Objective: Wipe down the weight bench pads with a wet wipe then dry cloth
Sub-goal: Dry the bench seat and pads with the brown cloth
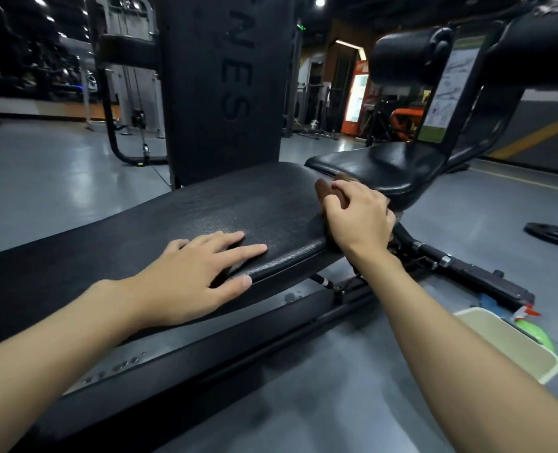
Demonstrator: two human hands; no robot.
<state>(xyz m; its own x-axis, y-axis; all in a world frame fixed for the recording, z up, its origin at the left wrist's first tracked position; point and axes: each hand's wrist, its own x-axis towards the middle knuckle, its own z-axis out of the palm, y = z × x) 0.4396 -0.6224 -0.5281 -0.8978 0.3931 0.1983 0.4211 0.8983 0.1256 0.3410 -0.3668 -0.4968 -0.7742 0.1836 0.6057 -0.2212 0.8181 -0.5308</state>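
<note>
At the pad (205, 210) end, right grip (357, 215) around brown cloth (324, 191).

Pad top: the long pad (238, 207) is lying open beyond the left hand (186, 276) resting flat on it.
Pad gap: the right hand (359, 217) and brown cloth (326, 194) are filling the gap before the seat pad (379, 168).
Behind: a black upright panel (225, 86) is blocking the far edge.
Floor right: a pale bin (513, 351) is sitting near the frame (467, 276).

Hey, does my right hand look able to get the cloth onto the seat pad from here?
Probably yes. The right hand grips the brown cloth at the end of the long pad, beside the seat pad, with nothing between them.
</note>
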